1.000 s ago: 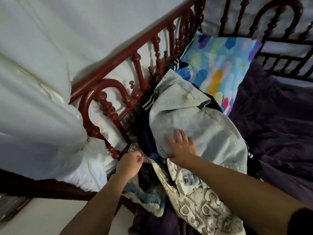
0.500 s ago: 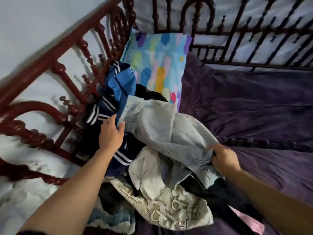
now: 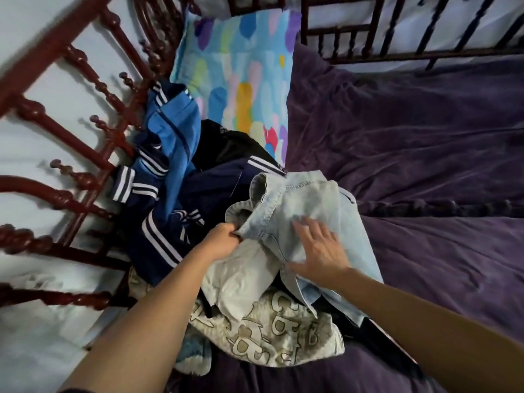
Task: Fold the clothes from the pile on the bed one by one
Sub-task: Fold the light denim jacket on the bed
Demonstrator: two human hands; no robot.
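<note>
The left hand (image 3: 224, 241) pinches the denim shirt (image 3: 300, 211) by its collar atop the pile (image 3: 181, 199); the right hand (image 3: 319, 251), fingers flat, steadies it (likely for lifting free).

A home bedroom: a purple blanket (image 3: 411, 131) is covering the bed (image 3: 439, 279), a colourful pillow (image 3: 241, 66) is lying in its corner, turned wooden rails (image 3: 68, 134) are enclosing it.
</note>
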